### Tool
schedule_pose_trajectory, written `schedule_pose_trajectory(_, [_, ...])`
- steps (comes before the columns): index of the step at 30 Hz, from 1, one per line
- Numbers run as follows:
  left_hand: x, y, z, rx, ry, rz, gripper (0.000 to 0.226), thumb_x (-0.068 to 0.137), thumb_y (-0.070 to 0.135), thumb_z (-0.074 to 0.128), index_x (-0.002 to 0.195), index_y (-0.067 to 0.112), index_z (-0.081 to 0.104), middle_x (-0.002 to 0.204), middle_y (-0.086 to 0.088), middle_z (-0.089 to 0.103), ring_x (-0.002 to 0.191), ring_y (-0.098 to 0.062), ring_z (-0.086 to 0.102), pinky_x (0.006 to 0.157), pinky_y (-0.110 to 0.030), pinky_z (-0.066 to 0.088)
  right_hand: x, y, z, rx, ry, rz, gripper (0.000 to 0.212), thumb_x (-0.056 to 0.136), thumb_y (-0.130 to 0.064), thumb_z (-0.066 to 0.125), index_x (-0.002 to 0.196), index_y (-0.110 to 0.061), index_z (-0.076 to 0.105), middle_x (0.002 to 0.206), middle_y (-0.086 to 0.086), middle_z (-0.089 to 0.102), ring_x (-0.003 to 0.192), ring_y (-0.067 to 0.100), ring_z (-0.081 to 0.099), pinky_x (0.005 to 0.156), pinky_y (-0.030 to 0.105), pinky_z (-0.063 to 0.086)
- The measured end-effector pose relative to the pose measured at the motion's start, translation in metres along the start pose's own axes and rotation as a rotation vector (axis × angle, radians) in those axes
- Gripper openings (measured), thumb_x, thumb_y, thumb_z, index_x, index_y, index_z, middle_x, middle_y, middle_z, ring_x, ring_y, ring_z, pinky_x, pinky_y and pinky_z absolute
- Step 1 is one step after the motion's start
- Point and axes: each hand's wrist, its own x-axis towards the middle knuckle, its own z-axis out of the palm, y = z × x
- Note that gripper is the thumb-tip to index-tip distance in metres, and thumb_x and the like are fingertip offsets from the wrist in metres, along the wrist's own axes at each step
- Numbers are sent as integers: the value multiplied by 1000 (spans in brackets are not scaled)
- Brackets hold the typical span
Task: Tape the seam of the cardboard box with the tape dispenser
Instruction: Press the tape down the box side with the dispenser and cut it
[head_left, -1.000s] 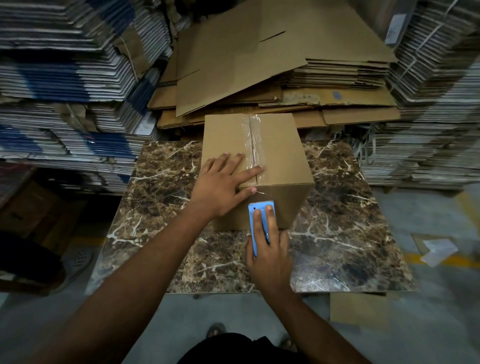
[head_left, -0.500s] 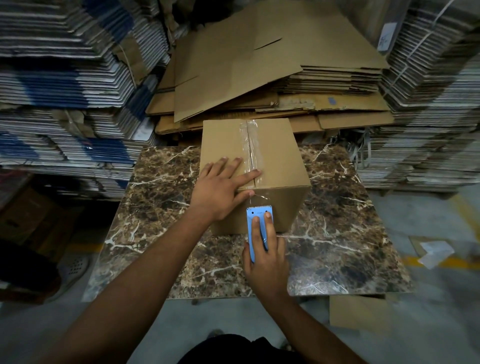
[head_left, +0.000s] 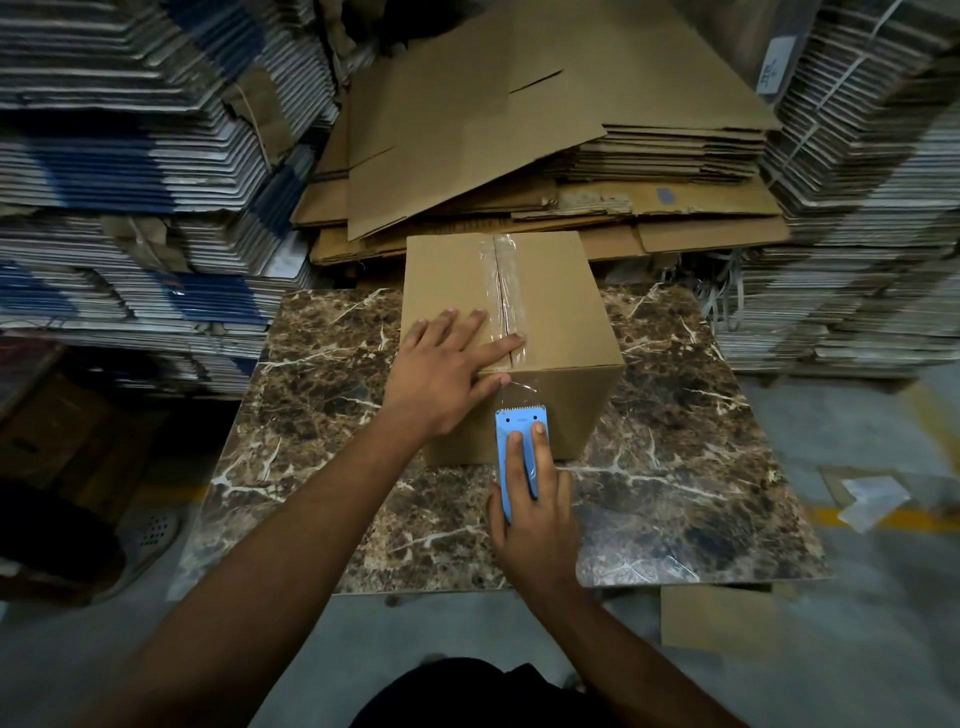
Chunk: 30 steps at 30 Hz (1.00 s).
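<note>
Nearest the camera, right hand (head_left: 535, 514) is wrapped around the blue tape dispenser (head_left: 519, 457), two fingers (head_left: 540, 452) laid flat along its top, the rest curled round the body. The toothed edge points away, pressed at or just off the near face of the cardboard box (head_left: 556, 306) (contact there is hard to call). A short bit of clear tape (head_left: 522, 387) runs from the teeth up over the near top edge.

Left hand (head_left: 447, 369) is spread flat, gripping nothing, palm on the box's near-left top corner, index finger lying across the seam (head_left: 500, 291) and pinning the tape down, thumb hooked over the near edge.

The box sits on the marble-pattern table (head_left: 701, 441), at the far middle of it. Tape already covers the seam along the whole top, wrinkled at the far end.

Step, as I judge it: end of the run, tape folded down the front and ready to cut. Next move calls for a tilt or twist of the dispenser so the teeth bite, pulling against the left hand's hold, then smoothing the tail onto the front face.

Behind: flat cardboard sheets (head_left: 519, 130), and bundled flattened stacks (head_left: 130, 156) at both sides.
</note>
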Motion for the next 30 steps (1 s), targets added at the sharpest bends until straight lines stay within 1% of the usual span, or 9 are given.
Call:
schedule_pose_trajectory(4, [0,0,-1,-1,-3,-2,55,94,71,13,148,61,8,168,2,21,154,-30,17,122,-52,18,-1,2,0,1,-1,-9,60,98,-30,49,152,-9,36,161,17,31,99,35,55,75,42,57])
schedule_pose_trajectory(6, [0,0,-1,-2,-5,-2,55,94,70,14,148,61,8,168,2,20,154,-30,16,122,-52,18,-1,2,-1,1,-1,-13,59,99,-32,45,153,-10,34,161,16,29,98,35,56,75,41,57])
schedule_pose_trajectory(13, [-1,1,0,-3,3,0,55,95,70,16,149,61,9,168,2,21,154,-30,17,122,-52,18,-3,2,-4,27,6,-24,64,95,-27,57,154,-11,34,161,16,30,96,36,55,74,43,56])
schedule_pose_trajectory(18, [-2,1,-1,1,4,-1,55,95,71,17,149,61,10,168,2,21,154,-29,16,122,-51,17,-5,0,-10,51,-19,-11,66,94,-25,59,154,-12,34,161,16,33,91,33,53,68,41,55])
schedule_pose_trajectory(24, [-3,2,-2,-6,6,-9,54,96,70,19,148,62,10,168,3,20,154,-29,16,122,-51,16,-9,1,-15,53,-75,11,66,92,-22,60,152,-10,37,160,17,35,93,35,53,70,41,55])
schedule_pose_trajectory(28, [-3,2,-3,-18,-4,-9,54,96,69,19,148,62,10,168,3,19,154,-28,15,122,-51,15,-23,6,-15,64,-154,16,64,94,-23,58,153,-10,35,162,15,29,96,36,54,74,41,53])
schedule_pose_trajectory(30, [-3,2,-3,-13,6,-6,53,96,69,19,148,62,10,168,3,20,154,-28,16,122,-51,16,-21,5,-17,67,-172,20,66,94,-22,58,154,-10,33,163,15,28,94,35,54,72,40,53])
